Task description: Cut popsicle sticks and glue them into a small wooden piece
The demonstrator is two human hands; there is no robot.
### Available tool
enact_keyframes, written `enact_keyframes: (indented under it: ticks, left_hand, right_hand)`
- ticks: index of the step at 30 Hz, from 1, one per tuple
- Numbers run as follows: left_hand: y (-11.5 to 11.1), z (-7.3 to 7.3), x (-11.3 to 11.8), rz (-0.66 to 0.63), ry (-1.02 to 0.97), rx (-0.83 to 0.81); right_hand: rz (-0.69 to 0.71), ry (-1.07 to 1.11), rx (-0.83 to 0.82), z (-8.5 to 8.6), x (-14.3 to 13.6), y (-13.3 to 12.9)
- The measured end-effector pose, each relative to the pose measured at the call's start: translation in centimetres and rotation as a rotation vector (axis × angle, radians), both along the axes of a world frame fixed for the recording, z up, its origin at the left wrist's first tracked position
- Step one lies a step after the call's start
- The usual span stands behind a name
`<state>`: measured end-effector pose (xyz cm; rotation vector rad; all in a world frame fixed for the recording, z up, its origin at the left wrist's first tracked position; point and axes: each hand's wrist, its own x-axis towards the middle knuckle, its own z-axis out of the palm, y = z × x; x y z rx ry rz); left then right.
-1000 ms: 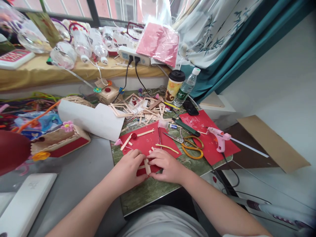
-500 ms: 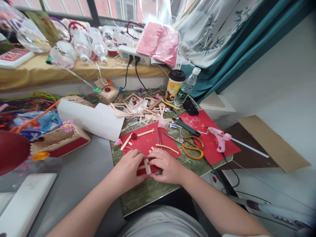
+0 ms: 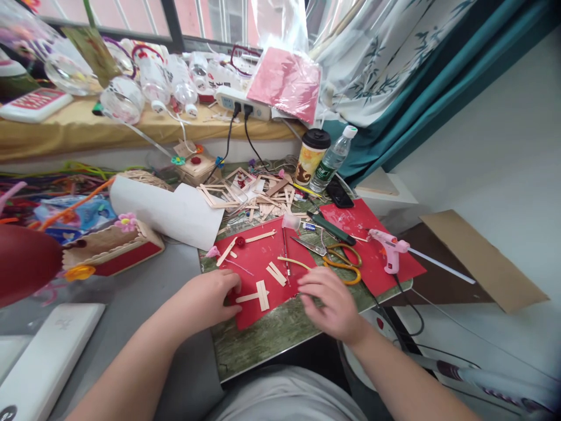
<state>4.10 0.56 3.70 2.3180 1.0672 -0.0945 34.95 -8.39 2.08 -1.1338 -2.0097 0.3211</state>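
Note:
On a red sheet [image 3: 258, 263] lies a small craft-stick piece [image 3: 263, 296], two short wide strips side by side across a thinner stick that points left. My left hand [image 3: 213, 298] rests at the sheet's left edge, fingers curved and apart from the thumb, close to that thin stick's end. Off the sheet's right edge hovers my right hand [image 3: 331, 301], its fingers spread with nothing in them. Between the hands are a few short cut sticks [image 3: 276, 273], a brush-like thin rod [image 3: 286, 251] and a yellowish strip [image 3: 293, 261]. Farther back, two longer craft sticks [image 3: 259, 236] meet near a red rosette [image 3: 239, 241].
Scissors with orange handles [image 3: 344, 263] lie right of the sheet. Beyond them a pink glue gun [image 3: 392, 250] stands on another red sheet [image 3: 368, 263]. A heap of craft sticks [image 3: 267, 202], a lidded cup [image 3: 311, 161] and a water bottle [image 3: 333, 161] are at the back.
Both hands have let go of the craft-stick piece and drawn apart, the left one leftward and the right one rightward. The piece now lies uncovered on the red sheet.

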Motion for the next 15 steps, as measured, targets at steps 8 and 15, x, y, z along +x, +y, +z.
enact_keyframes:
  ticks: [8,15]
  left_hand:
    - [-0.1,-0.9,0.3,0.032,-0.016,0.021]
    - [-0.2,-1.0,0.9,0.031,-0.028,0.033]
  right_hand:
    - [-1.106,0.324,0.007,-3.1,12.0,-5.0]
    - [-1.273,0.383,-0.172,-5.3,17.6,-2.1]
